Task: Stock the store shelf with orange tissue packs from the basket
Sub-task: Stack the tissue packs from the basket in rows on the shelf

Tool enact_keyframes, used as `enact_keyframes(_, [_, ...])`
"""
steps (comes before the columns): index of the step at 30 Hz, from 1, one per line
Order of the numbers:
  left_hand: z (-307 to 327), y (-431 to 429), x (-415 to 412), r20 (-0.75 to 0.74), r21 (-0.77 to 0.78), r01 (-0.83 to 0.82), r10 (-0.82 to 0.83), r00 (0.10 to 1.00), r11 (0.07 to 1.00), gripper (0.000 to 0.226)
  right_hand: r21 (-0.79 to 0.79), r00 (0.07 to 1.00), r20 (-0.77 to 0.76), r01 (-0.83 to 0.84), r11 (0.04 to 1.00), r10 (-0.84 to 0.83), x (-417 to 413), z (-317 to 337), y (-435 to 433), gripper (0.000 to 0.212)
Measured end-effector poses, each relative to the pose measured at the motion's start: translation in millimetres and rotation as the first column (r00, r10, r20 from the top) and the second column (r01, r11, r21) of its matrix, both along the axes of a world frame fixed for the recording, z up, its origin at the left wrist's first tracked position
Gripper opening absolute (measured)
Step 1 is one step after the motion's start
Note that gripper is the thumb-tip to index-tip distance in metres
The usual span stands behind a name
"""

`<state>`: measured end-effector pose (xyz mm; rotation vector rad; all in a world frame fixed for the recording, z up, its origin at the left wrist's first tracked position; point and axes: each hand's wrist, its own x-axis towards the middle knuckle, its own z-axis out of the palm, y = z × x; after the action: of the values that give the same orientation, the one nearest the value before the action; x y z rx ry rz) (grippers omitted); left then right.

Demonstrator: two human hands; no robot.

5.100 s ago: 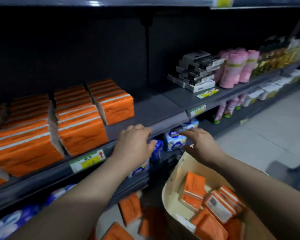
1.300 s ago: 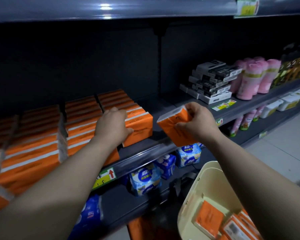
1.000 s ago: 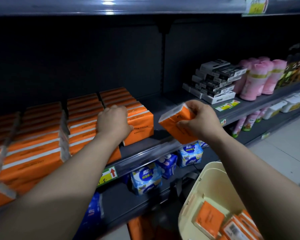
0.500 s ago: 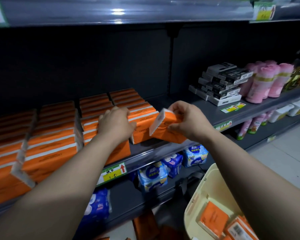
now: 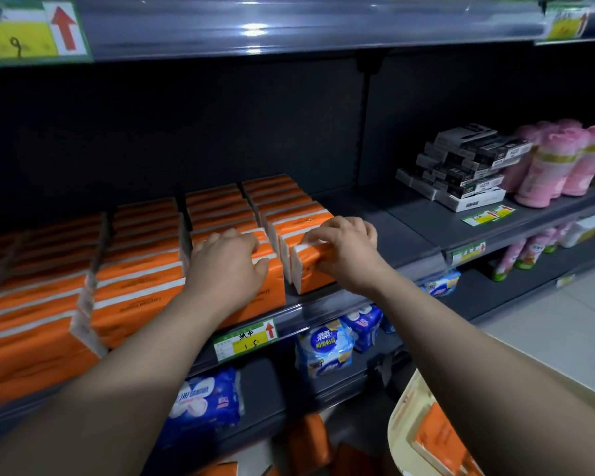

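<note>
Grey metal shelf, glossy rectangular packs

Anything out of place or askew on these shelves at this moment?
Yes. A green price label lies loose on the shelf before the black-and-white boxes, not in the edge rail. Several orange packs sit jumbled at the bottom, below the blue packs, away from the shelved rows.

A stack of flat black-and-white cardboard cartons stands just left of a cluster of upright pink plastic-wrapped rolls with yellowish bands. A small green-and-yellow paper tag lies flat in front of the cartons. One level down sit soft blue-and-white plastic packs, under a green-and-yellow price label with a red arrow. Pale floor tiles show at right.
</note>
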<state>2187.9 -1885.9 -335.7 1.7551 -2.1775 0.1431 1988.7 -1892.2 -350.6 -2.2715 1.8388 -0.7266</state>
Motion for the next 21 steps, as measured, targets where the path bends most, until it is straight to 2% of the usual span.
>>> enact_keyframes(6, [-4, 1, 1, -0.017, -0.006, 0.008, -0.009, 1.0, 1.0, 0.034, 0.014, 0.997, 0.076, -0.021, 1.0, 0.02, 0, -9, -5, 0.045])
enact_keyframes(14, [-4, 2, -1, -0.036, 0.01, 0.008, -0.007, 0.999, 1.0, 0.033, -0.035, 0.998, -0.009, -0.058, 0.998, 0.057, -4, -14, -6, 0.054])
enact_keyframes(21, [0, 6, -12, -0.016, 0.0, 0.036, -0.036, 0.999, 0.999, 0.032, -0.127, 0.985, -0.155, -0.095, 0.987, 0.075, -30, -11, 10, 0.063])
